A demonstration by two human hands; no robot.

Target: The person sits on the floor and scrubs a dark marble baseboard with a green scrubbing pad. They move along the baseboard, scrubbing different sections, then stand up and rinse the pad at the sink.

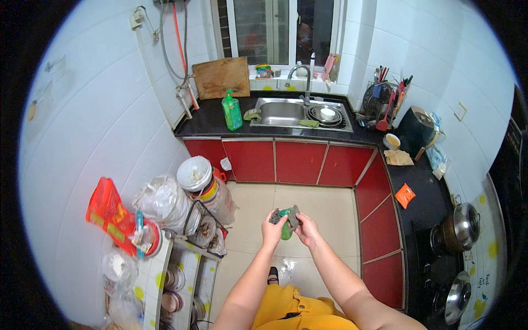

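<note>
My left hand [273, 232] grips a green plastic object [286, 233] above the floor in front of my body. A dark grey mesh scrubber [274, 217] that looks like steel wool sits at the fingers of the same hand. Between both hands is a piece of grey cloth [293, 218], pinched by the fingers of my right hand [307, 231]. The cloth lies against the green object and covers part of it. Whether the scrubber is joined to the green object is hidden by my fingers.
Ahead, a black counter holds a steel sink [282, 114], a green pump bottle [232, 112] and a cutting board [222, 78]. Pots [466, 227] stand on the stove at right. At left are a tiled shelf [154, 272], bags [163, 202] and a white bucket [194, 173].
</note>
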